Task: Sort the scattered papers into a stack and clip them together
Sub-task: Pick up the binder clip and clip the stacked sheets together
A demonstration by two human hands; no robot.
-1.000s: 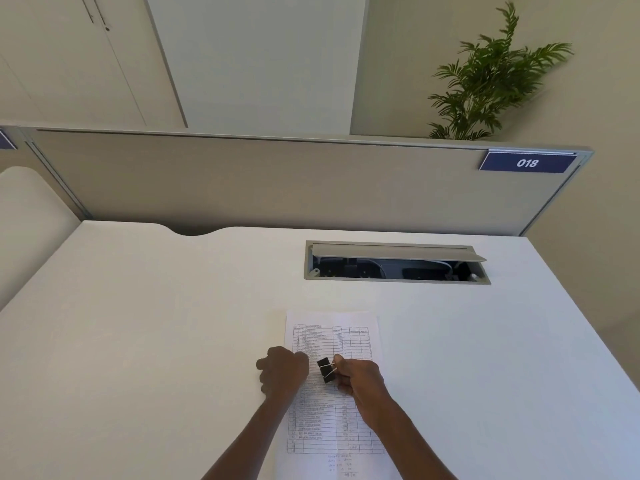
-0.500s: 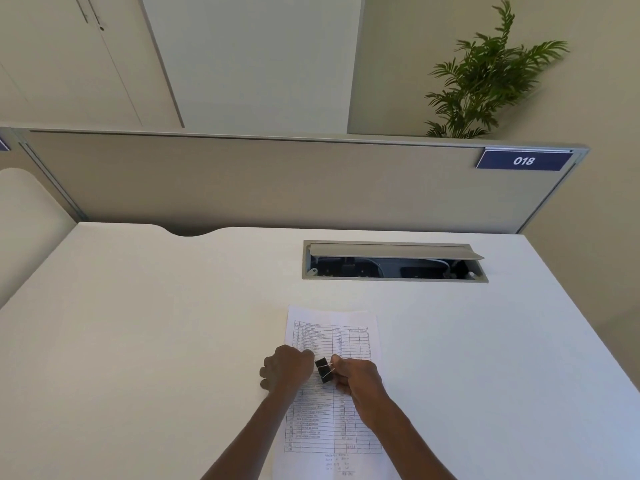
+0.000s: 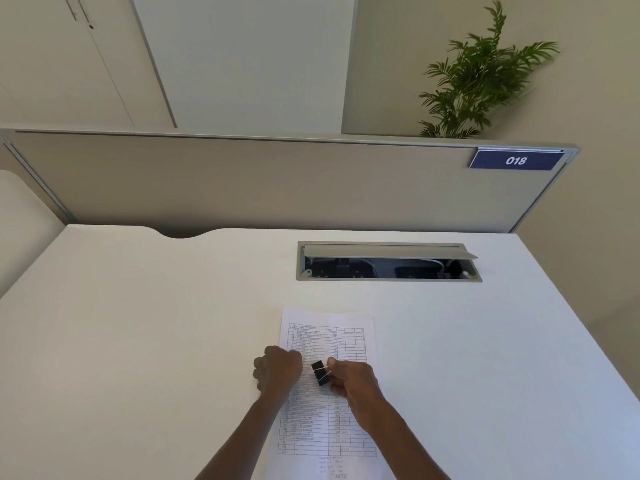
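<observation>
Papers, white printed sheets with a ruled table [image 3: 325, 382], lie squared up in one stack on the pale white counter [image 3: 138, 341], directly under both hands. Little has changed over the last second: the hands and the small black binder clip with wire handles [image 3: 320, 373] sit where they did, only drifting a touch as the view shifts. My reading is that sorting is done and the clipping step has stalled on getting the clip ready.

The right hand [image 3: 351, 381] pinches the clip by its wire handles, its fingers curled round them, holding it just above the middle of the sheets. The left hand [image 3: 277, 370] is curled into a fist just left of the clip at the stack's left edge; whether its fingers hold the paper edge or nothing at all, I cannot tell.

Beyond the fingers, a grey cable hatch with a raised flap [image 3: 388, 261] is set in the counter, then a beige divider panel [image 3: 242, 181] with a blue "018" plate [image 3: 516, 161] and a green leafy plant [image 3: 481, 77] behind. Nothing lies between clip and paper edge; the clip must simply travel to an edge before it can bite.
</observation>
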